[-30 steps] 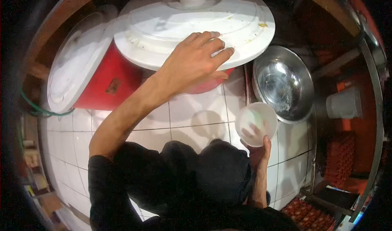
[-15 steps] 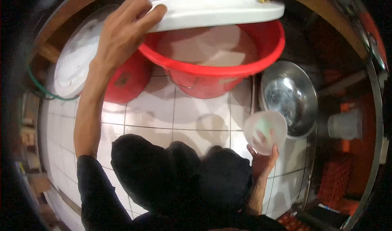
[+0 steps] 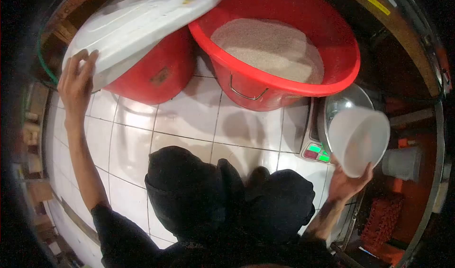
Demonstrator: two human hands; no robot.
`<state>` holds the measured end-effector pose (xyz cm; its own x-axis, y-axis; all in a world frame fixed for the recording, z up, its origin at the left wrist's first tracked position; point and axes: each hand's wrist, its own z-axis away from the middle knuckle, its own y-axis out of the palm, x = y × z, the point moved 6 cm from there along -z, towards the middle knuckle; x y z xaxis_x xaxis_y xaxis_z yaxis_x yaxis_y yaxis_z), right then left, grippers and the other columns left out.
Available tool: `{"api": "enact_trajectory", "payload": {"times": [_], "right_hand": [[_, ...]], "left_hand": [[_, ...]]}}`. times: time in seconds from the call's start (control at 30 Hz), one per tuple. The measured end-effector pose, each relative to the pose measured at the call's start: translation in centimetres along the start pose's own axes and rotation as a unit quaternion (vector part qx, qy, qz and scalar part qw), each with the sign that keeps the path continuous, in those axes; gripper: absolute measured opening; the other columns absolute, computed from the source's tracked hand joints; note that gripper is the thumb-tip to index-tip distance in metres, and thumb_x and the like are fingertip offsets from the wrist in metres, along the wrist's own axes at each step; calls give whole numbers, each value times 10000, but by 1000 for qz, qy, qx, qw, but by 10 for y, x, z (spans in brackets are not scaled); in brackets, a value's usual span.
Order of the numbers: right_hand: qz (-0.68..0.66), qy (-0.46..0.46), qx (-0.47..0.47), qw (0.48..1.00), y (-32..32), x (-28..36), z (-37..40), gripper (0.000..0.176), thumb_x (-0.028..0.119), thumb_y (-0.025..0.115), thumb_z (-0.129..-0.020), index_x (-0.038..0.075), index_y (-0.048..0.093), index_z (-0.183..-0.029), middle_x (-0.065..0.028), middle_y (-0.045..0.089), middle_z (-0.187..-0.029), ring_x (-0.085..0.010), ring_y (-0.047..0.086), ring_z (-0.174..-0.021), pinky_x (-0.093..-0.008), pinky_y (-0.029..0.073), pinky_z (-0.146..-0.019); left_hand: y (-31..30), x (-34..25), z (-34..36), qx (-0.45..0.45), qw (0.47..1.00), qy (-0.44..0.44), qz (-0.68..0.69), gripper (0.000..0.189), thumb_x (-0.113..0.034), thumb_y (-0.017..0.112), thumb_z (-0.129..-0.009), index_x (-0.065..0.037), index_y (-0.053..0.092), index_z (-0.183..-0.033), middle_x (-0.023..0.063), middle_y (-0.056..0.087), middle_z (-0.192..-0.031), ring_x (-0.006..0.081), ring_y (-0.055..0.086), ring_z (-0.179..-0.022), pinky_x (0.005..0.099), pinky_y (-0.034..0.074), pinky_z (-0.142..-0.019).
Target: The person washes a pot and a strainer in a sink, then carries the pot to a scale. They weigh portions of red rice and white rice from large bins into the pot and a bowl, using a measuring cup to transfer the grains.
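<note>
My left hand (image 3: 77, 81) grips the edge of a white lid (image 3: 142, 29), which is tilted over a red bucket (image 3: 166, 69) on the left. To the right, a large red tub (image 3: 275, 76) stands uncovered, with pale grains (image 3: 265, 45) that look like rice inside. My right hand (image 3: 350, 180) is closed around a translucent white plastic container (image 3: 358, 138) at the far right. The container is held up in front of a steel bowl (image 3: 353, 97) and hides most of it.
The steel bowl rests on a digital scale (image 3: 315, 152) with lit green displays. White tiles (image 3: 185, 111) cover the floor. Along the right are a translucent tub (image 3: 402, 164) and a red woven basket (image 3: 381, 216). A green cord (image 3: 45, 69) hangs at left.
My left hand has moved the lid left, off the tub and onto the neighbouring bucket. The grains now show openly. My right hand has shifted right and slightly up with the container.
</note>
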<state>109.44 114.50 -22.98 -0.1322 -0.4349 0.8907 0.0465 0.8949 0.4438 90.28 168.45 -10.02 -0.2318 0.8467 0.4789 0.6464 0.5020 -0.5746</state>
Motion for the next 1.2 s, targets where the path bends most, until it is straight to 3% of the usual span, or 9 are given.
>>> {"api": "enact_trajectory", "payload": {"times": [0.1, 0.3, 0.4, 0.5, 0.63, 0.87, 1.03, 1.13, 1.2], "right_hand": [[56, 0, -27, 998, 55, 35, -38, 600, 408, 528, -907, 33, 396, -1356, -161, 415, -1367, -278, 468, -1222, -449, 453, -960], [413, -89, 319, 848, 230, -1, -147, 724, 403, 699, -813, 16, 408, -1351, -157, 531, -1259, -238, 547, -1123, -341, 478, -905], [633, -318, 317, 630, 239, -70, -251, 844, 461, 729, -736, 42, 385, -1383, -171, 543, -1278, -295, 540, -1163, -369, 395, -1023], [689, -251, 350, 582, 255, -111, -286, 747, 464, 675, -775, 54, 418, -1344, -200, 484, -1319, -385, 474, -1192, -426, 413, -980], [704, -555, 326, 299, 235, -185, -354, 458, 305, 500, -926, 200, 458, -1370, -96, 620, -1154, -198, 630, -922, -387, 511, -876], [736, -110, 450, 494, 313, -204, -257, 642, 543, 632, -797, 83, 574, -1241, -176, 588, -1164, -264, 565, -1092, -368, 459, -929], [632, -91, 581, 506, 313, -223, -206, 785, 618, 649, -749, 46, 555, -1278, -213, 593, -1111, -296, 559, -1111, -362, 449, -941], [556, 49, 611, 562, 316, -198, -184, 827, 683, 537, -794, 61, 503, -1337, -165, 568, -1123, -303, 558, -1041, -436, 422, -956], [523, 83, 600, 599, 308, -221, -195, 806, 695, 499, -810, 76, 513, -1326, -147, 564, -1122, -280, 560, -997, -435, 429, -944]], "left_hand": [[19, 14, 21, 22, 999, -37, 10, 581, 101, 670, -673, -140, 636, -1201, 92, 603, -1024, 232, 599, -856, 361, 500, -681], [51, 5, 22, 19, 990, -76, 115, 534, -292, 776, -625, -155, 684, -1132, 34, 594, -957, 167, 554, -790, 321, 493, -613], [66, 9, 33, 20, 987, -83, 137, 598, -261, 796, -597, -140, 663, -1167, 52, 585, -971, 203, 544, -826, 346, 480, -642], [69, 16, 36, 78, 980, -84, 161, 608, -357, 776, -653, -115, 642, -1194, 81, 577, -1006, 259, 545, -896, 397, 470, -742], [58, -1, 23, 31, 996, -7, 88, 545, -488, 555, -886, -20, 644, -1152, 145, 589, -1038, 319, 561, -1007, 521, 405, -960], [65, -82, -48, -67, 960, -58, 267, 316, -38, 699, -670, -100, 708, -980, 110, 616, -1016, 286, 601, -1002, 514, 453, -974], [110, -117, -150, -143, 893, -61, 422, 219, -34, 689, -717, -29, 687, -936, 124, 648, -964, 273, 613, -923, 340, 470, -800], [173, -135, -193, -6, 761, -252, 597, 279, -178, 588, -848, -16, 629, -1071, 196, 627, -1024, 344, 586, -962, 391, 439, -854], [191, -141, -203, -31, 802, -231, 551, 339, -250, 546, -882, -16, 600, -1120, 216, 609, -1068, 369, 563, -1002, 417, 415, -884]]}}
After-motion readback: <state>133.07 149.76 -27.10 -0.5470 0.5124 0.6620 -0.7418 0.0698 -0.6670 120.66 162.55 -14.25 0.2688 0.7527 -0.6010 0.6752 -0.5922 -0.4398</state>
